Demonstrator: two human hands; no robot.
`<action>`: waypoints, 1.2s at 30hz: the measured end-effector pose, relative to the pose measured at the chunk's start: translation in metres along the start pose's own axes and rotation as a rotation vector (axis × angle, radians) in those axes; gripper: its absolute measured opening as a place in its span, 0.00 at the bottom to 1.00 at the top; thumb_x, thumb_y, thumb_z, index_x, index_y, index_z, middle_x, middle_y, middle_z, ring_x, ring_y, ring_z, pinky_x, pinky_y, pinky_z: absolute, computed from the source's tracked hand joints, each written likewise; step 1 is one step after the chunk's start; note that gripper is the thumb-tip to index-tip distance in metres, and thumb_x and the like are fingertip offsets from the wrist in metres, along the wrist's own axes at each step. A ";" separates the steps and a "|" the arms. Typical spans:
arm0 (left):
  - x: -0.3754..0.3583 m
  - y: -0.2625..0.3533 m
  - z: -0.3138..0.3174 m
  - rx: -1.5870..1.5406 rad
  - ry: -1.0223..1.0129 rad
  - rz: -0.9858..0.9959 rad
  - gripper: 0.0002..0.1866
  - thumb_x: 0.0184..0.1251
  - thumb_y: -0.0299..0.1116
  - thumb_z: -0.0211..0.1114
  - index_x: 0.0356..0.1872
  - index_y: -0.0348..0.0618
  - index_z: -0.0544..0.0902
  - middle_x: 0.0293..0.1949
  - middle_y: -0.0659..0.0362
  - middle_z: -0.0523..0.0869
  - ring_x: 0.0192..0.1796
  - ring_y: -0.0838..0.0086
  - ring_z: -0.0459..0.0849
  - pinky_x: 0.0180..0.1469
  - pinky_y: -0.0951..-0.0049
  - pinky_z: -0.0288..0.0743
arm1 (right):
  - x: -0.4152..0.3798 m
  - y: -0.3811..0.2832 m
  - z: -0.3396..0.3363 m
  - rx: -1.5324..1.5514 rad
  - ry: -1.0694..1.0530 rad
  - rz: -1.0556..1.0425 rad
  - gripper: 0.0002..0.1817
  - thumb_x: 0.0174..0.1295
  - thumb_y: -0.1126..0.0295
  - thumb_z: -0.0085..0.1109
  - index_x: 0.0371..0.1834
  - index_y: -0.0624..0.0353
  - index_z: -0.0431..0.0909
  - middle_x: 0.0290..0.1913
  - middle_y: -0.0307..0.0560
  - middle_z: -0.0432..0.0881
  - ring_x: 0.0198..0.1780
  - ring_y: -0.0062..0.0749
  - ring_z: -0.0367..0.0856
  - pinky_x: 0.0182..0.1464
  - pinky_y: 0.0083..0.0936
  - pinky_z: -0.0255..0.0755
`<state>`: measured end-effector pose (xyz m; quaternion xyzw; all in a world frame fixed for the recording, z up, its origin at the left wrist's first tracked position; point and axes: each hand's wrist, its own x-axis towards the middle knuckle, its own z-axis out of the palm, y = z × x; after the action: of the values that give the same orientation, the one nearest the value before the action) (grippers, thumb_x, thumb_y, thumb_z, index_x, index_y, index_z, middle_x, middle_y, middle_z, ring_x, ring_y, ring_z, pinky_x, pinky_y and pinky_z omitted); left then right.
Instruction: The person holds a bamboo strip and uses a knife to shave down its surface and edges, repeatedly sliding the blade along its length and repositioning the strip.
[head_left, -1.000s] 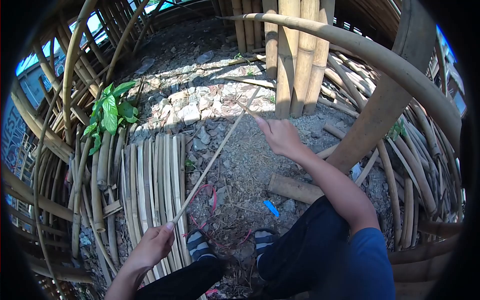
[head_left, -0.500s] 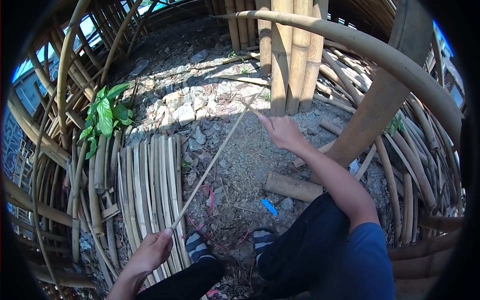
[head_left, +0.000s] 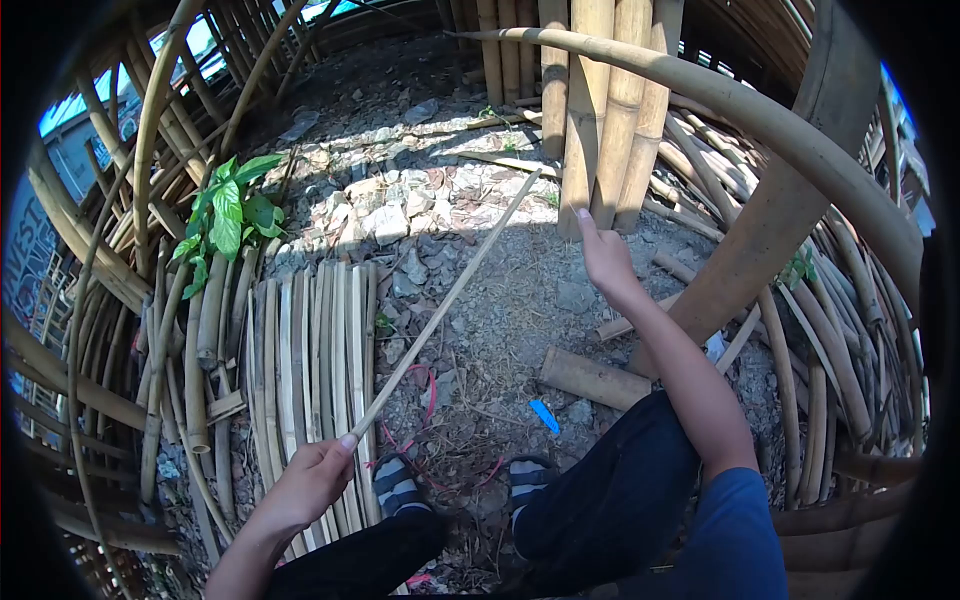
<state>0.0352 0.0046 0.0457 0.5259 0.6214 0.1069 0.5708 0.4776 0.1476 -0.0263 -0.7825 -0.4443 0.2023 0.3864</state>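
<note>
My left hand (head_left: 318, 475), at the lower left, is closed around the near end of a long thin bamboo strip (head_left: 445, 310). The strip slants up to the right, its far tip in front of the bamboo posts. My right hand (head_left: 606, 258) is raised near the foot of those posts (head_left: 615, 130), apart from the strip. Its fingers look curled, with one digit pointing up; what it holds, if anything, does not show clearly. Below my left hand lies a row of split bamboo strips (head_left: 315, 370), side by side on the ground.
A curved bamboo pole (head_left: 720, 95) arches across the upper right, above a thick slanting bamboo pole (head_left: 745, 240). A short bamboo piece (head_left: 592, 378) and a blue scrap (head_left: 544, 416) lie on the dirt. A leafy plant (head_left: 228, 210) and pink string (head_left: 431, 395) are at left.
My right hand has moved right, away from the strip; the short brown piece seen at its fingers earlier no longer shows. The strip's far end has shifted right, and the view has shifted slightly.
</note>
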 end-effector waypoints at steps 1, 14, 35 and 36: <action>0.003 -0.001 0.001 -0.004 0.001 0.016 0.29 0.84 0.51 0.47 0.22 0.44 0.74 0.15 0.70 0.65 0.18 0.84 0.58 0.21 0.75 0.52 | -0.017 -0.012 0.005 0.102 -0.048 -0.047 0.41 0.74 0.37 0.38 0.29 0.71 0.79 0.29 0.67 0.82 0.36 0.58 0.81 0.47 0.47 0.71; 0.006 0.010 0.007 -0.024 -0.042 0.107 0.30 0.83 0.53 0.48 0.21 0.44 0.73 0.17 0.69 0.66 0.20 0.83 0.60 0.23 0.76 0.54 | -0.211 -0.067 0.043 0.102 -0.679 -0.608 0.30 0.77 0.45 0.47 0.28 0.64 0.74 0.15 0.56 0.73 0.20 0.55 0.77 0.29 0.47 0.68; 0.005 0.007 0.010 0.090 -0.021 0.115 0.29 0.84 0.52 0.48 0.24 0.41 0.74 0.21 0.68 0.68 0.26 0.81 0.63 0.29 0.72 0.62 | -0.232 -0.075 0.054 -0.023 -0.582 -0.656 0.32 0.77 0.48 0.44 0.24 0.65 0.78 0.19 0.62 0.78 0.27 0.64 0.82 0.33 0.53 0.74; 0.004 0.006 0.010 0.092 -0.017 0.108 0.29 0.84 0.52 0.48 0.24 0.41 0.74 0.21 0.68 0.68 0.26 0.81 0.63 0.29 0.72 0.62 | -0.233 -0.076 0.055 -0.017 -0.588 -0.656 0.32 0.77 0.48 0.44 0.24 0.65 0.78 0.19 0.62 0.78 0.27 0.64 0.82 0.33 0.53 0.74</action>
<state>0.0473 0.0054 0.0444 0.5850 0.5916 0.1042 0.5448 0.2789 -0.0044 -0.0068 -0.5123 -0.7619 0.2794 0.2810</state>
